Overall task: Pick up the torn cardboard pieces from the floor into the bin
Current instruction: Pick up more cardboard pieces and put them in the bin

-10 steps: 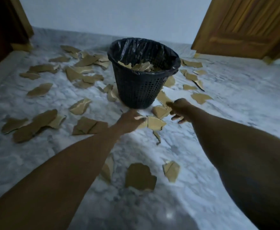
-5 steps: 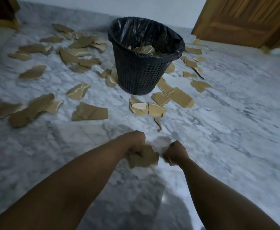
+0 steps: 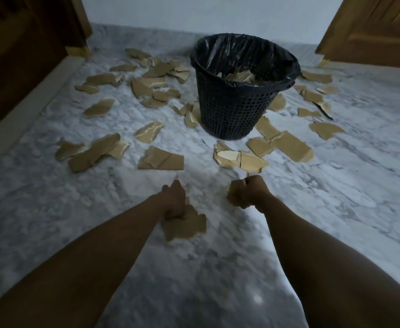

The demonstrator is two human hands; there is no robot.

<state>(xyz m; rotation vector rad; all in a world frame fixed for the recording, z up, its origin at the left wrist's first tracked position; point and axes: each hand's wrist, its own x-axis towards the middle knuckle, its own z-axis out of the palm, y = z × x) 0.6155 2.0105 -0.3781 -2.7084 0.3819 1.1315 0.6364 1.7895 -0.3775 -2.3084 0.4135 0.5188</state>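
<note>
A black mesh bin [image 3: 232,114] lined with a black bag stands on the marble floor, with several cardboard pieces inside. Torn brown cardboard pieces [image 3: 163,159] lie scattered around it on all sides. My left hand [image 3: 174,201] grips a large brown cardboard piece [image 3: 187,224] that hangs below the fingers. Curled in a fist, my right hand [image 3: 248,192] holds a smaller cardboard piece [image 3: 235,198]. Both hands are held above the floor, well in front of the bin.
A dark wooden door frame [image 3: 24,58] stands at the left with a pale threshold strip. A brown wooden door [image 3: 371,29] is open at the right. A white wall runs behind the bin. Marble floor [image 3: 336,185] stretches to the right.
Both hands have lifted and spread apart, each with its cardboard piece. The view has tilted up, so the bin appears farther.
</note>
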